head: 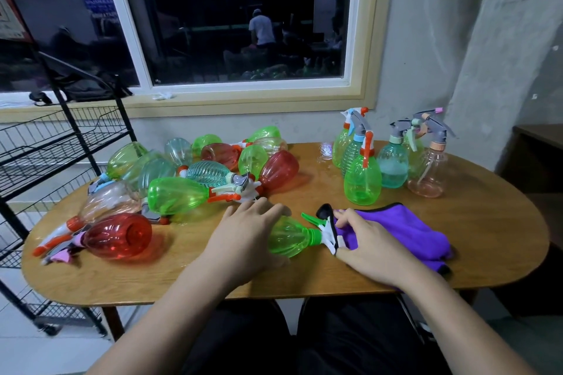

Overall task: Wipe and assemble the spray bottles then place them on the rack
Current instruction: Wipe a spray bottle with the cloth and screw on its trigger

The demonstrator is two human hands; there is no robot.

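Six assembled spray bottles (393, 164) stand upright in a cluster toward the far right edge of the bench (493, 222), each with its trigger head on. Across the left half we see a heap of bottles (179, 195) lying on their sides, green, teal, red and pale pink, some touching one another; a red bottle (118, 236) lies nearest the front left edge with its base turned toward us.

At the middle of the front edge a green bottle (289, 240) lies on its side, its neck pointing right. The left grip (249, 231) is laid over its base end, fingers curved round the body and holding it down. The white spray head (330, 231) is on the neck, though we cannot tell how tightly.

The right grip (371, 243) is curled on a purple cloth (411, 231) that is spread just right of the bottle, with thumb and forefinger tips against the spray head and a fold of cloth pinched between them.

A black wire rack (45, 155) stands just off the bench's left edge, its shelves tilted.
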